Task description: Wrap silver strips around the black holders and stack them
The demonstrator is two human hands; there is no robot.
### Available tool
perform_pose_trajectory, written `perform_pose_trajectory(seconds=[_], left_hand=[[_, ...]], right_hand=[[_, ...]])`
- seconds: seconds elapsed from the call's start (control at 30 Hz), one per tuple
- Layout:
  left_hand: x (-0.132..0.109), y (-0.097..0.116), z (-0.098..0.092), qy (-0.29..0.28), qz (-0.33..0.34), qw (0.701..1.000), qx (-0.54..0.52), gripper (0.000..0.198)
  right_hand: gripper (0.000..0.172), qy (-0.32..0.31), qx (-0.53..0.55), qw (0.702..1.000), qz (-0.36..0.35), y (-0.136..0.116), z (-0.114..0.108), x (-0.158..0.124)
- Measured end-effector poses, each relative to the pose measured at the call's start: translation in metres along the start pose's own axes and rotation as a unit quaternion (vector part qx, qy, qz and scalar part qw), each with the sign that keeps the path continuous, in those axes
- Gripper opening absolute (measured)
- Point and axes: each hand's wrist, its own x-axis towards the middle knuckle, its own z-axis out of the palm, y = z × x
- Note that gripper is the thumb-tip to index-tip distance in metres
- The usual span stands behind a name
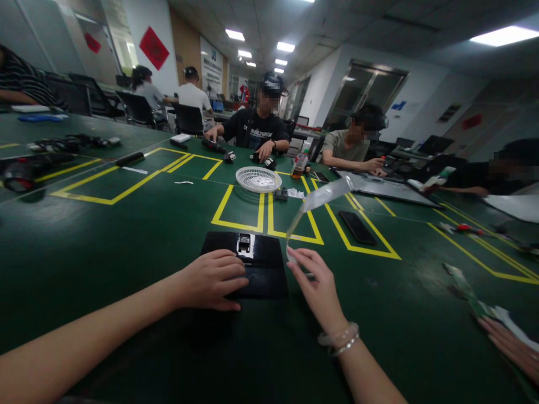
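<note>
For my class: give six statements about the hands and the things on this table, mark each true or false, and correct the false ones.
1. The left hand lies over a glossy black rectangular panel. True.
2. The right hand pinches a long clear plastic strip. True.
3. The strip lies flat on the panel. False: it rises into the air from the right hand.
4. A round white plastic basket stands beyond the panel. True.
5. The basket touches the panel. False: dark green tabletop shows between them.
6. Both wrists are bare. False: pale, shiny bracelets circle the right wrist.
</note>
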Motion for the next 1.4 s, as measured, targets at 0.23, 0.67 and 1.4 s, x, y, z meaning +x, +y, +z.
perform_pose_trajectory(seconds=[0.23,0.67,1.4], left_hand=[[0.001,0.006,0.002,0.014,0.032,0.997,0.063,0.025],[0.005,0.000,0.008,-0.062,-0.091,0.994,0.018,0.053],[-0.007,-0.031,-0.009,-0.011,-0.246,0.969,-0.021,0.083]], right_hand=[[0.035,-0.199,-0.252,0.937,-0.135,-0.009,0.012,-0.010],[0.037,-0.202,-0.267,0.934,-0.127,-0.015,0.009,-0.011],[0.010,-0.090,-0.246,0.957,-0.127,-0.012,0.004,-0.007]])
